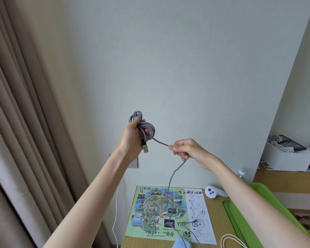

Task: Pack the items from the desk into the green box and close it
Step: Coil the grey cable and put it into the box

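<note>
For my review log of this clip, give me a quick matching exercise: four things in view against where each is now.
Things:
1. Grey cable coil
2. Map sheet
3. White controller
4. Green box

Places:
A. Flat on the desk, below the hands
B. Right side of the desk
C. In the left hand's grip
D. Behind the map's right corner, near the wall

Pairs: 1-C, 2-A, 3-D, 4-B

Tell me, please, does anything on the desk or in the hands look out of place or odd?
Mostly no. The grey cable is only partly coiled in the left hand; its free length runs through the right hand and trails across the map sheet instead of lying gathered. The green box is open.
</note>
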A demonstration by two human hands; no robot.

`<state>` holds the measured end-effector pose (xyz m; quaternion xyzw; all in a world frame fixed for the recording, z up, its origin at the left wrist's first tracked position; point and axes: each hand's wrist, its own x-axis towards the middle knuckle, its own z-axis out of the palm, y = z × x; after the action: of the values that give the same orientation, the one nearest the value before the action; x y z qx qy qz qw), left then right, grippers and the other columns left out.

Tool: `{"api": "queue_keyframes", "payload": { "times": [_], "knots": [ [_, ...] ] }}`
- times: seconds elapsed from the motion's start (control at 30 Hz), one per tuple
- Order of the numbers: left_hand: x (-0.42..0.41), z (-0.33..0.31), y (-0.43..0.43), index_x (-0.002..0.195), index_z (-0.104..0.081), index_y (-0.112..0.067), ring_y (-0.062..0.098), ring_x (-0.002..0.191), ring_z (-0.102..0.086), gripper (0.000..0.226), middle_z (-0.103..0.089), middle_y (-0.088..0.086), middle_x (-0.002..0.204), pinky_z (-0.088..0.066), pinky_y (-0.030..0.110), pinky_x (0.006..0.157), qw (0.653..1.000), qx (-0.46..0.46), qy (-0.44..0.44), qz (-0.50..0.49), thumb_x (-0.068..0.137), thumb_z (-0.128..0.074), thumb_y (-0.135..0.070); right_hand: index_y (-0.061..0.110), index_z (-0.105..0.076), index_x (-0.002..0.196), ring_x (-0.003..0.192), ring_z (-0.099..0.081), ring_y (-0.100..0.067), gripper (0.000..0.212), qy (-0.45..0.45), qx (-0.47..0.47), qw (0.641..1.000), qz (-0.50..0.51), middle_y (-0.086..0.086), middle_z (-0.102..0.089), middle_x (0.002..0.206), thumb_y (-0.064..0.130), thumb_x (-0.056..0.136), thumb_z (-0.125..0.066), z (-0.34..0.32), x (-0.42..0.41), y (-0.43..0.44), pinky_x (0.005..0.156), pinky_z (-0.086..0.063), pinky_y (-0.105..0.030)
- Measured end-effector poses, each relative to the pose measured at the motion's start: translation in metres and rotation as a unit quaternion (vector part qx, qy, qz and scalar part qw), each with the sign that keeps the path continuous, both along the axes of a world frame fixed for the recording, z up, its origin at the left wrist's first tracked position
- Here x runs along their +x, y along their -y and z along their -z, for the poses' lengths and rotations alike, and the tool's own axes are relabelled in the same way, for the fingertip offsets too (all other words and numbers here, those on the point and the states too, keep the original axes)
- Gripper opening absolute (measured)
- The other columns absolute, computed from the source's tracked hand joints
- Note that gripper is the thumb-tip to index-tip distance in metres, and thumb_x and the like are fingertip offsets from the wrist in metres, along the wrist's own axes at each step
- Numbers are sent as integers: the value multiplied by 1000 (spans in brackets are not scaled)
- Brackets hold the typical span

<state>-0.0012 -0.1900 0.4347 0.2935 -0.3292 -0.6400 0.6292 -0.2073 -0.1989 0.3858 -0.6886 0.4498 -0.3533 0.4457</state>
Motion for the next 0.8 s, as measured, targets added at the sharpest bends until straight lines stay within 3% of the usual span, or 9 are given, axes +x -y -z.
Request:
{"api": "queue_keyframes", "payload": {
  "times": [0.13,0.23,0.4,0.53,0.63,0.73,0.8],
  "knots": [
    [10,4,5,90,-56,-14,8,46,-48,29,-47,-3,63,-35,22,55,990,-2,129,-50,101,-43,-37,18,-65,65,51,-40,-6,19,14,-28,999,43,10,-50,55,22,82,-72,-4,-15,5,69,-41,-26],
    [16,11,11,96,-55,-12,7,43,-37,32,-37,-5,58,-29,19,49,960,-46,265,-80,102,-39,-40,12,-66,73,51,-41,-8,11,75,-35,995,59,5,-52,63,19,78,-73,-14,-20,5,79,-43,-30],
    [8,20,11,109,-53,-13,2,60,-41,23,-49,-11,79,-36,19,58,900,-120,418,-34,104,-38,-30,13,-67,75,52,-41,-9,11,103,-70,991,38,-5,-59,75,23,74,-66,-36,-13,-5,66,-45,-20],
    [-7,21,-1,97,-56,-19,-6,62,-48,26,-49,-15,76,-37,4,57,858,-164,484,57,104,-35,-32,10,-68,81,49,-38,-9,8,81,-121,989,33,2,-61,68,14,87,-66,-47,1,-6,57,-39,-21],
    [-17,19,-12,97,-57,-27,-16,64,-52,30,-56,-20,85,-39,6,64,833,-170,511,124,102,-33,-45,7,-68,85,47,-37,-9,9,67,-159,984,38,6,-48,54,14,90,-66,-49,8,-6,50,-34,-19],
    [-24,20,-17,98,-62,-23,-2,59,-49,27,-52,-11,77,-34,13,57,830,-150,516,147,99,-45,-43,7,-69,86,46,-36,-8,10,79,-166,982,48,7,-50,55,17,89,-68,-47,10,-4,47,-32,-18],
    [-23,18,-16,92,-67,-21,11,66,-43,27,-48,-1,81,-32,22,59,845,-142,497,137,99,-48,-39,10,-69,86,46,-36,-9,13,94,-159,981,64,5,-48,56,22,90,-67,-42,9,-2,47,-33,-18]
  ]
}}
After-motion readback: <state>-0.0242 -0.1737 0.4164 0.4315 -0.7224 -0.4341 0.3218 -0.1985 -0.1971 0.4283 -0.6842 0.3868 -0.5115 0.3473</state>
